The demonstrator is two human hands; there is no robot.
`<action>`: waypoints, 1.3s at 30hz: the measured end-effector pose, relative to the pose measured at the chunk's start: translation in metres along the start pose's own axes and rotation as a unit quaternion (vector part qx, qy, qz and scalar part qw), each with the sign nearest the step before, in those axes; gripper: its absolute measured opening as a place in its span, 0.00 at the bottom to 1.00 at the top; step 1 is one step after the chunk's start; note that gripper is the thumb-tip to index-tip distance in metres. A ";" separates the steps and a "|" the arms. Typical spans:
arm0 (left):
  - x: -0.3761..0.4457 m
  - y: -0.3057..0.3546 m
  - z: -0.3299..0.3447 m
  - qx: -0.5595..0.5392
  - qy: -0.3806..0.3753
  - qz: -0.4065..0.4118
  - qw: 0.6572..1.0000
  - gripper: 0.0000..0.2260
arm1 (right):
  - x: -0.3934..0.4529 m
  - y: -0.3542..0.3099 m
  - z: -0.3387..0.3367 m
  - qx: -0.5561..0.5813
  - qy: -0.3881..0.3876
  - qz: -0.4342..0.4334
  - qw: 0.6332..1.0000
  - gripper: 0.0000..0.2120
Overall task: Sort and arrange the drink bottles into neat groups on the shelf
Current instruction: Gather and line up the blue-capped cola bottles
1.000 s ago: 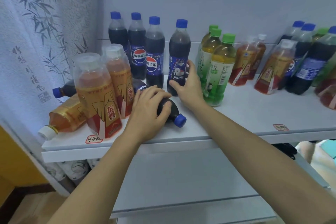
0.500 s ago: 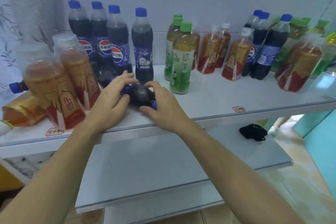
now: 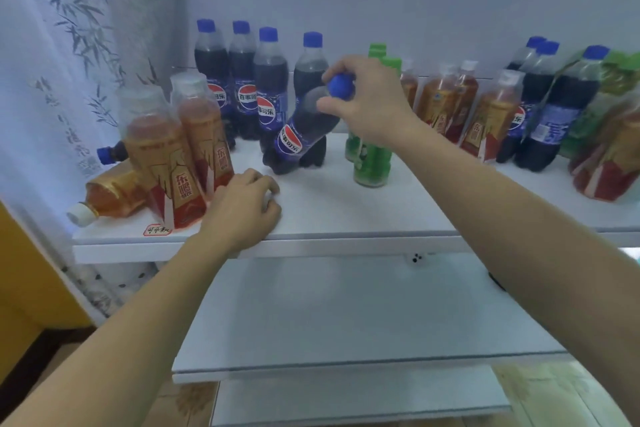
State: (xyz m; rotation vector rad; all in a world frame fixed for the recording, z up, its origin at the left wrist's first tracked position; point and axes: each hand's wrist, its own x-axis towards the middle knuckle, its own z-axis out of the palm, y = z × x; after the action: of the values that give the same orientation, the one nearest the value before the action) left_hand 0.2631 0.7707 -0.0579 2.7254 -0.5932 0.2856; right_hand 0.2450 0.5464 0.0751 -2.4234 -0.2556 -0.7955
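On the white shelf (image 3: 346, 215), the right hand (image 3: 370, 104) grips a tilted cola bottle (image 3: 304, 128) at its neck, base on the board, hiding green-capped bottles (image 3: 372, 163) behind. Left hand (image 3: 242, 211) rests loosely curled, holding nothing; far-right bottles blurred.

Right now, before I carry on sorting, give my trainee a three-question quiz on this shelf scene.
1. True or false: the tilted cola bottle stands fully upright.
2. Which hand grips that bottle near its blue cap? A) the left hand B) the right hand
3. Fill in: the amber tea bottle at the shelf's left end lies on its ____.

Key: 1 false, it leans with its base on the shelf; 2 B, the left hand rests on the shelf edge holding nothing; 3 side.
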 end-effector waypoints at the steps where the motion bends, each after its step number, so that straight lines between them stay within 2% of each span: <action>1: 0.000 0.000 0.000 0.002 -0.001 0.001 1.000 0.14 | 0.011 -0.002 0.002 0.004 0.001 0.001 1.000 0.15; 10: -0.001 0.002 0.000 0.007 -0.010 0.002 1.000 0.15 | 0.073 -0.029 0.015 -0.018 -0.033 -0.007 0.999 0.15; 13: -0.002 0.004 0.000 0.008 -0.007 -0.003 1.000 0.14 | 0.086 -0.040 0.018 -0.018 -0.063 0.000 0.998 0.17; 18: -0.003 0.004 0.000 0.010 0.007 0.001 1.000 0.15 | 0.093 -0.044 0.027 -0.002 -0.086 0.024 0.996 0.15; 21: -0.003 0.005 0.000 0.005 0.005 -0.001 1.000 0.15 | 0.087 -0.044 0.029 0.005 -0.082 0.025 0.996 0.16; 25: -0.002 0.006 -0.006 -0.001 -0.017 -0.003 1.000 0.16 | 0.075 -0.041 0.027 -0.006 -0.080 0.006 0.997 0.22; 28: -0.001 0.008 -0.027 -0.022 -0.060 0.017 0.998 0.14 | 0.067 -0.043 0.027 -0.073 -0.025 -0.040 0.996 0.22; 29: -0.002 0.009 -0.040 -0.032 -0.044 0.029 0.998 0.13 | 0.064 -0.047 0.027 -0.092 -0.008 -0.062 0.994 0.22; 33: -0.027 0.009 -0.104 -0.071 0.132 0.068 0.986 0.07 | 0.054 -0.074 0.032 -0.098 0.024 -0.167 0.981 0.17; 36: -0.051 -0.017 -0.142 -0.080 0.215 0.069 0.971 0.08 | 0.051 -0.103 0.046 -0.056 -0.027 -0.210 0.976 0.14; 39: -0.070 -0.063 -0.158 -0.094 0.250 0.017 0.963 0.08 | 0.053 -0.132 0.064 -0.019 -0.070 -0.243 0.967 0.11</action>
State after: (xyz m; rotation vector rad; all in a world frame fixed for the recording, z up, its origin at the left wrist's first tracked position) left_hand 0.2085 0.9075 0.0518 2.3289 -0.4900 0.8471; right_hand 0.2737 0.6909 0.1253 -2.4866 -0.9243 -0.8339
